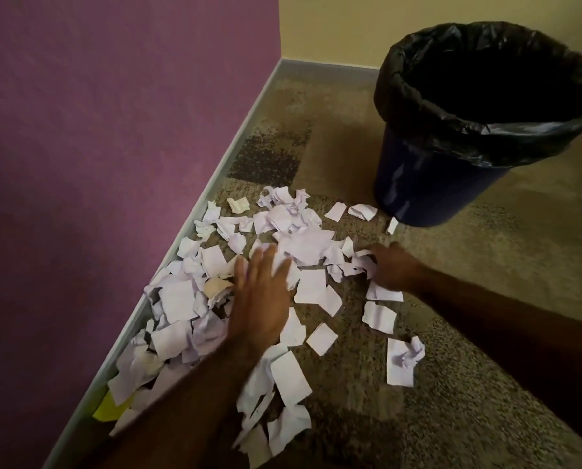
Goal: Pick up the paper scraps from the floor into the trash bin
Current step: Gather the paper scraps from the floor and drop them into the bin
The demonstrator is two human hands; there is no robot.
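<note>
Spreading left hand [259, 299] flat over paper scraps [311, 286] along the left wall [96, 147]; planting right hand [394, 269] among them, grip too blurred to tell. Could shed loose pieces mid-carry, short of the trash bin [435, 184] far right.

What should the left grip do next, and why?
Probably press the left grip down and curl its fingers round a handful of paper scraps. It is over the thickest part of the pile, fingers straight, holding nothing, and the trash bin stands open to the right. The right grip is at the pile's right edge.
</note>
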